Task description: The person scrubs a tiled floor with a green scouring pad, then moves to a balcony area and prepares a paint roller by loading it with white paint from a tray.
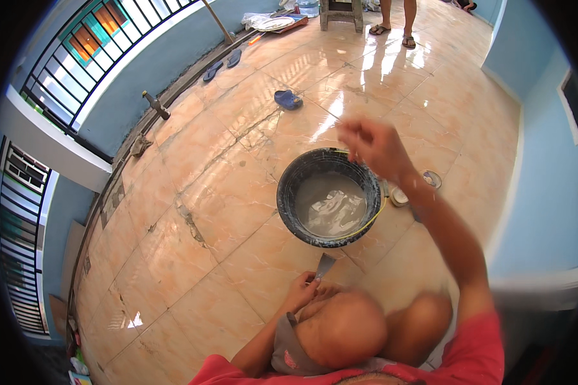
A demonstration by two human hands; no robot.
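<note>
- My left hand (302,290) grips a scraper (325,264) low in front of my bent knees (350,327), its flat blade pointing toward a black bucket (285,208).
- My right hand (377,151), blurred, is raised at the bucket's far right side, its fingers loosely curled; I cannot tell whether they pinch anything.
- The bucket stands upright on the tiled floor (237,199) just beyond the scraper, its wall smeared with pale residue and a thin yellow handle (367,224) along its right side.
- Inside it lies a wet grey mix (324,202), glossy and rippled near the middle.
- Two small round containers (432,179) sit to the right of the bucket, partly hidden by my right arm.
- A blue clog (288,99) rests farther out on the floor, with a pair of dark flip-flops (213,70) near the wall (135,90) beneath a black railing (77,83).
- At the top, another person's legs (410,19), in sandals, stand near a stool (341,18).
</note>
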